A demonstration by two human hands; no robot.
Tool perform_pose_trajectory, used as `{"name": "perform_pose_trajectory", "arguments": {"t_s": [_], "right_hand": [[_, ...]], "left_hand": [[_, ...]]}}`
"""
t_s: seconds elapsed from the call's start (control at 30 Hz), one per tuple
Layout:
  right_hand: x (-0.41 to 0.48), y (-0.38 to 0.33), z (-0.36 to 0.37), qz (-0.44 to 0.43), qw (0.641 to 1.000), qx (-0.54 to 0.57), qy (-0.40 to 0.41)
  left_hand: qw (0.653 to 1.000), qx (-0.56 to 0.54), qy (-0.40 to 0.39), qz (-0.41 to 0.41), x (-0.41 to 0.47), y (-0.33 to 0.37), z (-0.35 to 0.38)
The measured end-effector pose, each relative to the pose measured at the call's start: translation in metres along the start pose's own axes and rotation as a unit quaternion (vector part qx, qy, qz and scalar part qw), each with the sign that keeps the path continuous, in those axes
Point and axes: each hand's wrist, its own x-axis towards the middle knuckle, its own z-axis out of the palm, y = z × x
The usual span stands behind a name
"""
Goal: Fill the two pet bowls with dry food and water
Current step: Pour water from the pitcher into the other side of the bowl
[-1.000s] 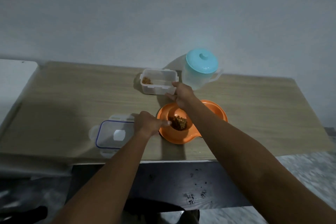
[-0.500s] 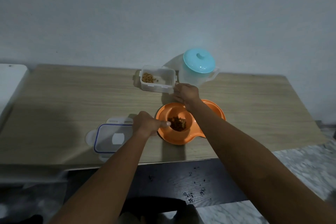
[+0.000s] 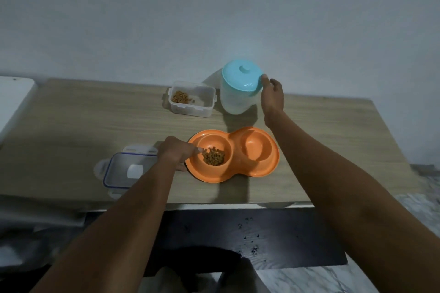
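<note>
R hand (image 3: pixel 272 97) at jug (image 3: pixel 235 95); L hand (image 3: pixel 175 153) steadies double bowl (image 3: pixel 252 169).

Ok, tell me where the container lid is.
In the head view the container lid lies flat near the table's front edge, left of the orange double bowl, partly under the left forearm.

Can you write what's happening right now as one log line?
left hand: at food bowl rim | right hand: reaching jug | kibble: in | water bowl: empty

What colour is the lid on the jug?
Light blue; the jug's lid shows best in the head view.
</note>
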Motion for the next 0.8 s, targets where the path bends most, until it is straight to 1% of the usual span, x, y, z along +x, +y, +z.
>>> {"name": "perform_pose_trajectory", "arguments": {"t_s": [0.03, 0.17, 0.3, 0.37, 0.47, 0.53, 0.67, 0.8], "right_hand": [[0.003, 0.001, -0.003, -0.007, 1.0, -0.014, -0.021], [0.009, 0.009, -0.013, -0.029, 0.997, -0.051, -0.043], [0.009, 0.014, -0.018, 0.004, 0.995, 0.002, -0.099], [0.005, 0.015, -0.015, 0.022, 0.992, 0.045, -0.113], [0.0, 0.016, -0.018, 0.032, 0.99, 0.086, -0.108], [-0.001, 0.016, -0.027, 0.018, 0.99, 0.09, -0.108], [-0.009, 0.01, -0.054, -0.025, 0.99, 0.09, -0.107], [-0.022, 0.003, -0.089, -0.056, 0.989, 0.095, -0.098]], "left_hand": [[1.0, -0.003, 0.008, -0.004, -0.002, 0.001, 0.002], [0.999, -0.031, 0.033, -0.014, -0.005, -0.003, 0.01], [0.997, -0.029, 0.074, -0.002, -0.004, -0.009, 0.018], [0.995, 0.002, 0.104, 0.008, -0.006, -0.012, 0.024], [0.988, 0.038, 0.15, 0.014, -0.006, -0.019, 0.031], [0.985, 0.043, 0.167, 0.015, -0.008, -0.02, 0.034], [0.983, 0.05, 0.175, 0.019, -0.014, -0.016, 0.039], [0.986, 0.018, 0.165, 0.005, -0.017, -0.015, 0.041]]}}
